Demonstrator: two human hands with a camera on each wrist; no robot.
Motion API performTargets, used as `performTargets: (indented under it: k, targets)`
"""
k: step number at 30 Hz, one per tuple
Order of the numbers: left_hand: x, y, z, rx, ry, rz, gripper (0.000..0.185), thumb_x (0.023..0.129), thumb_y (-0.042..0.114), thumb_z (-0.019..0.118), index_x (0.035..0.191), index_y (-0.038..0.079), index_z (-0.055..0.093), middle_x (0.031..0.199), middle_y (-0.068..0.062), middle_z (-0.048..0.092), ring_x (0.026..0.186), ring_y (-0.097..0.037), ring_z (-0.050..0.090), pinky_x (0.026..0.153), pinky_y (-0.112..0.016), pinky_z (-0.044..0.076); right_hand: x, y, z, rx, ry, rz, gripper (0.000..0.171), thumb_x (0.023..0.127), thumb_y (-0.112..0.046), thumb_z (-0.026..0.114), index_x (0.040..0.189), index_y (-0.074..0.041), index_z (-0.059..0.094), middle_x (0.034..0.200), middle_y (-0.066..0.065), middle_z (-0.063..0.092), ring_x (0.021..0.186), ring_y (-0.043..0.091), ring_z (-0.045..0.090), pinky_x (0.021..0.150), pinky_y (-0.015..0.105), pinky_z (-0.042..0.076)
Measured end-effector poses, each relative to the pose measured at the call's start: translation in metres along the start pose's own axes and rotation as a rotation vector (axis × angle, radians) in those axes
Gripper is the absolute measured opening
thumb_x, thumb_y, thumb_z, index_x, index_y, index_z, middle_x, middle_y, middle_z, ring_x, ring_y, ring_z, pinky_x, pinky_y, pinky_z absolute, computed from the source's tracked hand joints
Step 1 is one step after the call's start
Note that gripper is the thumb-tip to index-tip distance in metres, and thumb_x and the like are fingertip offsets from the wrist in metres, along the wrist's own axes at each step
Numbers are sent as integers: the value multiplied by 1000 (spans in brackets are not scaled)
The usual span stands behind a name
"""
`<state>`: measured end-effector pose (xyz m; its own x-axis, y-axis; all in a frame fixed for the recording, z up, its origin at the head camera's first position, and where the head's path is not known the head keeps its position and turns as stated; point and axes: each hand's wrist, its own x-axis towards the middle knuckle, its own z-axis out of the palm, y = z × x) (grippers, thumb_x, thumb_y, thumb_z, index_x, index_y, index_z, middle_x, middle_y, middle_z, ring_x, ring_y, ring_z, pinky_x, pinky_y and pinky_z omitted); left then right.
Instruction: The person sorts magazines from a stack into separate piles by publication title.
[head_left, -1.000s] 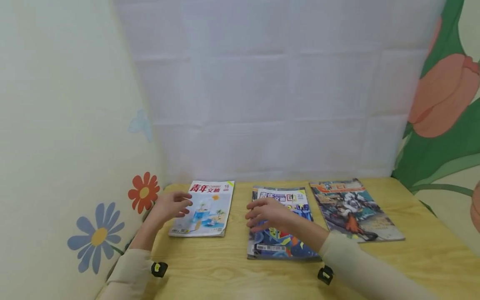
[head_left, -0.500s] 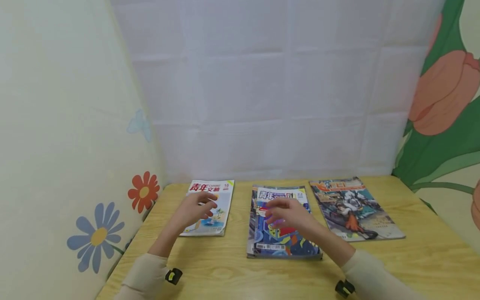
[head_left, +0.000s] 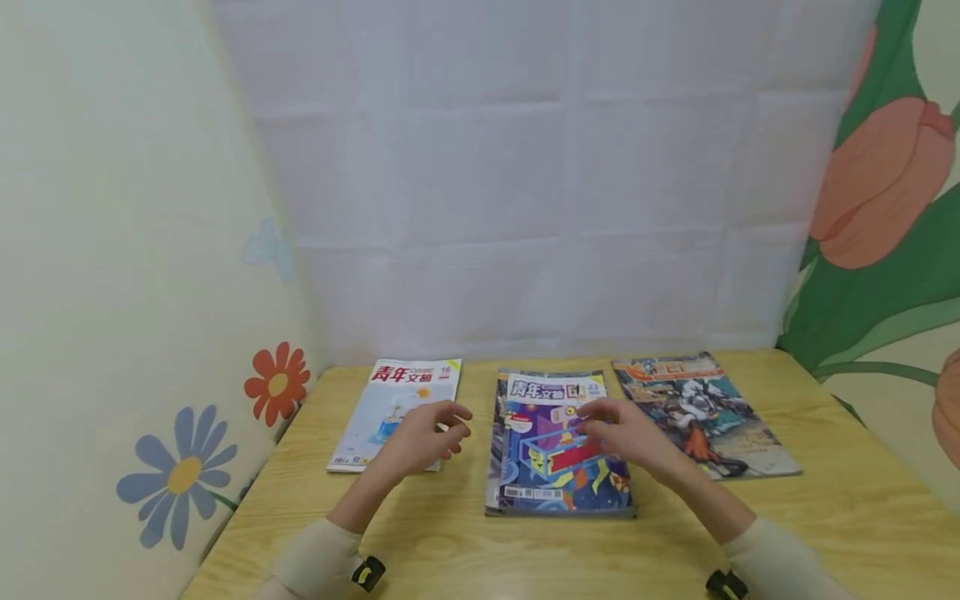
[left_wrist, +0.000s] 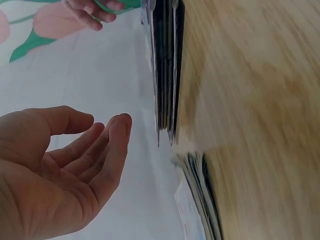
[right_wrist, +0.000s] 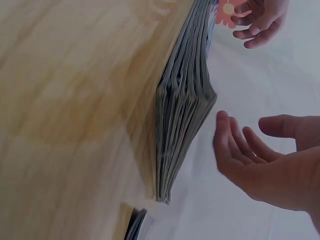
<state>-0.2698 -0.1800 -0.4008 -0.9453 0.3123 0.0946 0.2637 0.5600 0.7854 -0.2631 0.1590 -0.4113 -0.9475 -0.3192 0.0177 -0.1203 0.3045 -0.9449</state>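
In the head view, a stack of magazines (head_left: 558,483) lies mid-table, a purple and blue cover on top. My left hand (head_left: 420,440) hovers over the right part of a pale blue and white magazine (head_left: 363,429), fingers loosely bent and holding nothing. Over the stack's right side hangs my right hand (head_left: 626,429), its fingers relaxed too, with nothing in them. The left wrist view shows the left palm (left_wrist: 65,185) turned toward the stack's edge (left_wrist: 167,75). In the right wrist view, the right hand (right_wrist: 265,167) is apart from the page edges (right_wrist: 182,125).
A magazine with a dark, colourful comic-style cover (head_left: 750,446) lies right of the stack. The wooden table (head_left: 480,558) meets a white cloth (head_left: 465,208) at the back. Painted walls stand on both sides, flowers (head_left: 276,383) on the left one.
Both hands have moved to the right. The left has gone from the pale magazine's left edge to its right side, the right from the stack's left edge to its right side. The magazines stay put.
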Motion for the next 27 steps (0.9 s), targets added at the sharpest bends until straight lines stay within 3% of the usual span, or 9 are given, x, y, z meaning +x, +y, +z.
performTargets:
  k: [6,12,17,23,27]
  targets:
    - [15,11,17,44,-10,-11,26,100,12,64,124,2,66,104,-9,70,80,-27,69,64,-36,58,0,5,-17,-183,2,2,37,101,-9,58,133,9,58,117,21,65,93,30,67,76,43,58]
    - [28,19,35,-35,16,-58,39,98,13,61,135,-2,58,112,-16,67,84,-23,68,67,-37,60,4,6,-29,-376,25,15,29,97,-11,65,118,8,65,104,13,65,87,24,64,71,40,56]
    - [36,25,44,53,24,-59,45,96,13,63,137,-3,54,114,-17,67,90,-24,67,69,-39,57,10,12,-33,-413,17,86,33,94,-12,69,116,12,63,99,14,65,79,24,64,67,38,57]
    - [39,25,48,143,-90,-113,52,98,20,64,144,-1,51,123,-17,64,108,-30,62,83,-44,55,16,17,-32,-428,-57,201,51,91,-17,75,127,14,57,107,18,65,81,23,66,71,38,58]
    - [38,25,50,178,-110,-85,50,98,21,65,139,-5,55,125,-19,64,108,-30,61,85,-45,55,18,19,-32,-387,-45,259,53,89,-14,77,128,15,56,107,19,65,74,24,68,68,38,59]
